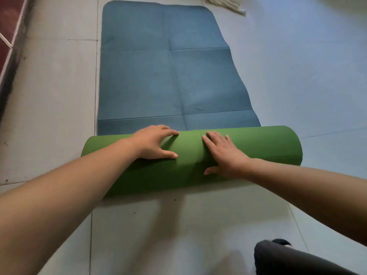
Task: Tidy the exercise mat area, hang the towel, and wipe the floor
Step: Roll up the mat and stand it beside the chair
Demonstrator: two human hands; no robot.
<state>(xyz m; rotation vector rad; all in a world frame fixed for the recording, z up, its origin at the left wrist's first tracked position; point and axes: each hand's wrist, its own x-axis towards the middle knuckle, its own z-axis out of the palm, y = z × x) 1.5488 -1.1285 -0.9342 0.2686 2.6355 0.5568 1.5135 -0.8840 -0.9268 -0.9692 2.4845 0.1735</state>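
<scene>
An exercise mat lies on the grey tiled floor, blue on its upper face (pixel 168 76) and green underneath. Its near end is rolled into a thick green roll (pixel 258 143) lying crosswise in front of me. My left hand (pixel 155 142) rests on top of the roll left of centre, fingers curved over its far side and thumb spread along the near side. My right hand (pixel 222 153) lies flat on the roll just right of centre, fingers straight and pointing away. A pale towel (pixel 224 3) lies on the floor at the top right, partly cut off.
A dark red wall or rug edge (pixel 8 36) runs along the far left with a dark grimy strip beside it. My knee in dark cloth (pixel 288 259) shows at the bottom right. Small dark specks dot the tiles (pixel 139 225) near me.
</scene>
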